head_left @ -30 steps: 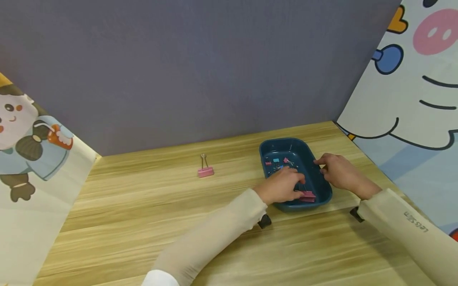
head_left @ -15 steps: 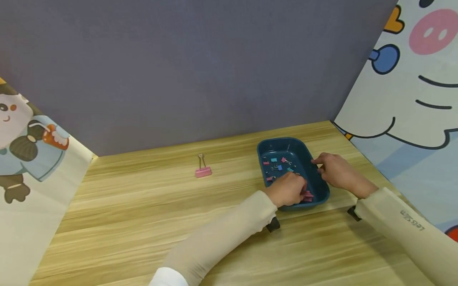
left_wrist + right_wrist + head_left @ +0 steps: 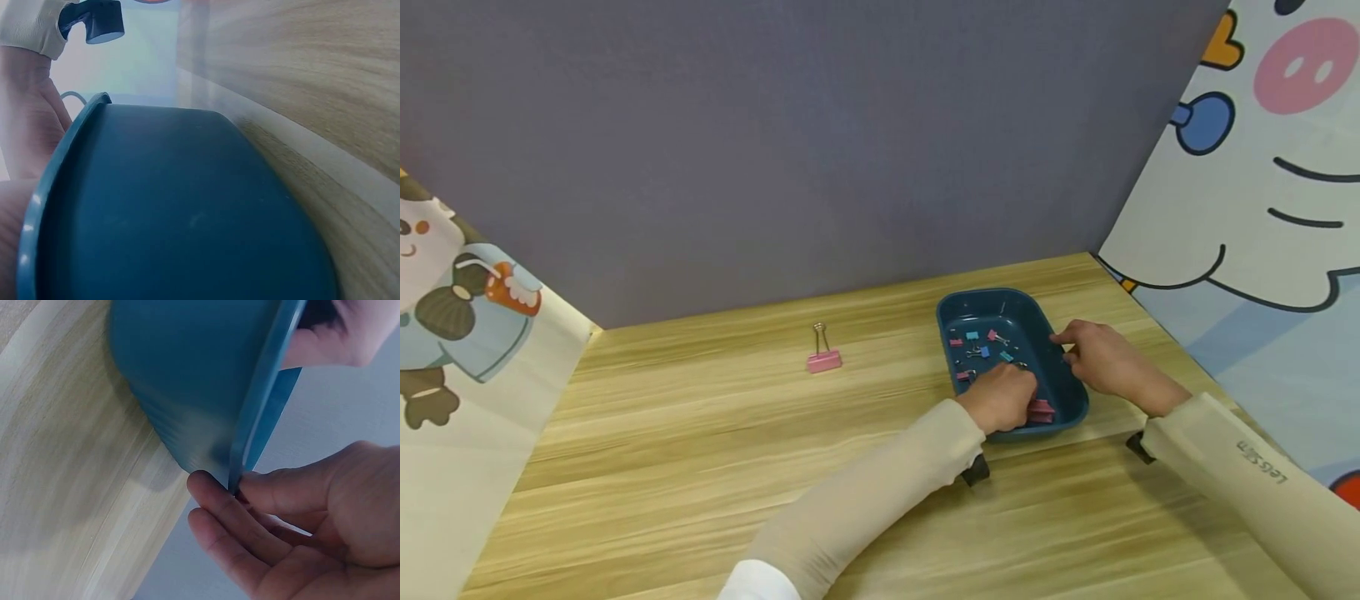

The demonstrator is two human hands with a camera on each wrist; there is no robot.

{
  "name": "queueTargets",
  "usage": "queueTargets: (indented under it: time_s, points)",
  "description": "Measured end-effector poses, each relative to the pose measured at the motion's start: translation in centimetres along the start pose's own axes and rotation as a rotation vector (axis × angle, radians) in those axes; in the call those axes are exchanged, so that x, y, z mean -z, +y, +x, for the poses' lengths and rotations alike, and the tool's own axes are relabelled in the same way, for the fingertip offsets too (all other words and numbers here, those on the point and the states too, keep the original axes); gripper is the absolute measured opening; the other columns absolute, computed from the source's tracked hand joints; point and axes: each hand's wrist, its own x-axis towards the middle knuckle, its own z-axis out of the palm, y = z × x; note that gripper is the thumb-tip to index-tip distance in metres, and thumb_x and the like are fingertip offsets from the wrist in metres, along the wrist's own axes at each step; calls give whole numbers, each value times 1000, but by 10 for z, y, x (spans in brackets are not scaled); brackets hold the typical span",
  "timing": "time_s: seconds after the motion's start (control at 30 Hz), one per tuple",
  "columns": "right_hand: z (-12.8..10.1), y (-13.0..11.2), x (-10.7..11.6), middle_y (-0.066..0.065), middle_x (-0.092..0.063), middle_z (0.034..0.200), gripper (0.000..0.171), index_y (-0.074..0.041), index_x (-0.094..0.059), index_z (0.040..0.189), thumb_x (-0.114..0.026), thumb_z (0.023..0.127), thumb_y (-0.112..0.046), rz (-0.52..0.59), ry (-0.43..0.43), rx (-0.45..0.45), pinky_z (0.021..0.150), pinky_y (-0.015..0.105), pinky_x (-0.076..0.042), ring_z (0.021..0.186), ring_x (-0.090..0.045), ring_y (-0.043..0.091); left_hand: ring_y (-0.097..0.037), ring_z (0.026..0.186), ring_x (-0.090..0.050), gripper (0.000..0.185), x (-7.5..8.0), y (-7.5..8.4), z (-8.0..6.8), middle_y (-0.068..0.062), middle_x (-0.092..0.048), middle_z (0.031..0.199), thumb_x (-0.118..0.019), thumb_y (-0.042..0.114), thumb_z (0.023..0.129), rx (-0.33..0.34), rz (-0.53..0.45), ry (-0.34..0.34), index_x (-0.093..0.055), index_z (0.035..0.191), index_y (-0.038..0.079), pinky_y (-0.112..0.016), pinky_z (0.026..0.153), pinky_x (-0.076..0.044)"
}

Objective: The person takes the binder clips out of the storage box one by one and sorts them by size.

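A: What is the person's left hand doing inside the blue tray?

B: It reaches into the near end, fingers curled over a pink binder clip that lies just beyond its fingertips against the near wall. Whether the fingers actually pinch the clip, the head view does not show; the knuckles hide it.

A: And the other hand?

B: The right hand sits at the tray's right rim. The right wrist view shows thumb and fingers pinching that edge, probably to steady the tray while the left hand sorts through it.

A: What else is near the grip?

B: Just past the left hand, toward the far end of the tray, lie several small clips, pink and blue, scattered loose on the floor. Well off to the left of both hands, another pink binder clip lies alone on the wooden table, its wire handles pointing away.

A: And the surroundings?

B: A plain grey wall stands behind the table, with cartoon-printed panels on either side.
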Motion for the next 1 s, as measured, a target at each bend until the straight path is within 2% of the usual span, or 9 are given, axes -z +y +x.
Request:
queueTargets:
  time_s: [0.17, 0.3, 0.53, 0.77, 1.0]
  points:
    - [0, 1, 0, 25, -58, 104, 34, 16, -59, 114, -55, 81, 11, 0, 5, -1, 68, 42, -51, 83, -64, 33, -6, 67, -51, 7, 1, 0, 1, 7, -55, 72, -73, 12, 82, -7, -21, -14, -66, 82, 16, -19, 58, -43]
    - [0, 1, -1, 25, -58, 104, 33, 15, -59, 114, -56, 81, 10, 6, 3, -6, 68, 43, -51, 84, -64, 32, -6, 63, -52, 12, 0, 0, 1, 7, -54, 69, -72, 11, 83, -15, -52, -12, -63, 77, 16, -19, 56, -43]
    - [0, 2, -1, 25, -58, 106, 33, 16, -59, 115, -56, 82, 11, 18, -5, -4, 66, 40, -51, 83, -64, 31, -6, 63, -51, 14, 0, -5, 4, 8, -53, 67, -74, 13, 81, -43, -87, 52, -62, 74, 16, -19, 55, -41]
    - [1, -1, -1, 25, -58, 104, 33, 16, -59, 113, -56, 81, 12, 15, -4, -1, 66, 41, -52, 81, -63, 30, -7, 66, -50, 14, 11, -9, -3, 8, -54, 71, -75, 16, 80, -68, -88, 118, -62, 77, 16, -18, 58, -40]
    - [2, 1, -1, 27, -58, 104, 33, 17, -59, 112, -56, 80, 11, 4, 4, -3, 67, 43, -52, 81, -63, 32, -6, 72, -49, 12, 26, -13, -11, 9, -55, 77, -76, 18, 80, -58, -101, 151, -66, 87, 16, -17, 65, -42]
